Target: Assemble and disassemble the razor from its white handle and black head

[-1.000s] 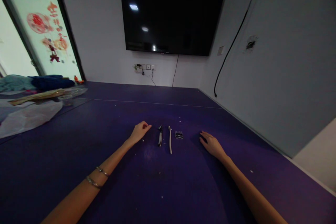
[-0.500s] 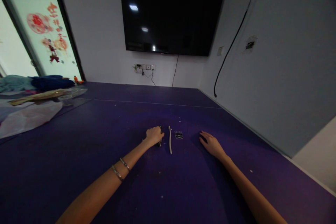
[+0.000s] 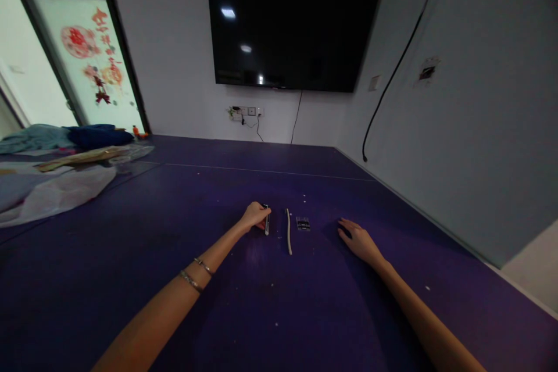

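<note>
My left hand is closed, thumb and fingers gripping a slim black-and-silver tool whose exact kind is too small to make out. Just right of it a short off-white piece of cable lies lengthwise on the purple surface. Beyond that cable is a small flat item, dark with clear edges. Farther right, my right hand rests palm down with its fingers stretched out, holding nothing and apart from the flat item.
White plastic sheeting, cardboard and a dark blue cloth lie at the far left. A black cord hangs along the right wall. A television is mounted above wall sockets. Small white scraps dot the surface.
My left hand has lifted slightly and turned, so more of the slim tool shows. The view has shifted a little to the left. My right hand stays in place.
</note>
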Tool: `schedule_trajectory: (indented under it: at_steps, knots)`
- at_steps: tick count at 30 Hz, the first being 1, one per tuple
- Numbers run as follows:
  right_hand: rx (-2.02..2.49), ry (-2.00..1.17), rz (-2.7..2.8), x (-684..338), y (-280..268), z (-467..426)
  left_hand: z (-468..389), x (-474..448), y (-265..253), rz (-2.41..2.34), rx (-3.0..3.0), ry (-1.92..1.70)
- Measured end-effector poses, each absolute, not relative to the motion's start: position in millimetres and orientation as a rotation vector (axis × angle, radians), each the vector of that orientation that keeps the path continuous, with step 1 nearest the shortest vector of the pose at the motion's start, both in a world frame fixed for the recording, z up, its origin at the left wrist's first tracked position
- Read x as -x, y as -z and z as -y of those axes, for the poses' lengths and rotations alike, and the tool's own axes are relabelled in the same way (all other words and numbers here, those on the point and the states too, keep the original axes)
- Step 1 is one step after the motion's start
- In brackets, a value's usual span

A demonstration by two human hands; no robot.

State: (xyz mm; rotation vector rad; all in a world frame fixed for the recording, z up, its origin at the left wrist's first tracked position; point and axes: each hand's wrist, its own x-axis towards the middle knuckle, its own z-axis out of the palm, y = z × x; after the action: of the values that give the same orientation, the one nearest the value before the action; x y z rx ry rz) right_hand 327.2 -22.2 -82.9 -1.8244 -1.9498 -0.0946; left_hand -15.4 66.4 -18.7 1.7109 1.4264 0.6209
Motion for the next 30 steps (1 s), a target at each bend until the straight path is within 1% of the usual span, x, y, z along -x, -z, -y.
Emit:
schedule_trajectory:
  at_steps: [5,12,24,30]
  knots:
    - [1.825,0.109,1.960,-329.7,85.2,20.2,-68.9,31.2,9.0,-1.274,-1.363,-0.710]
    - [1.811,0.131,1.968,-332.8,87.5,19.5,-72.9,42.5,7.2,-1.224,-1.069,-0.854]
    - [1.775,0.153,1.975,-331.9,87.3,18.9,-83.7,45.3,20.5,-1.145,-0.823,-0.662]
    - [1.796,0.149,1.987,-329.3,84.1,20.7,-82.7,51.2,29.4,-0.967,-0.814,-0.607]
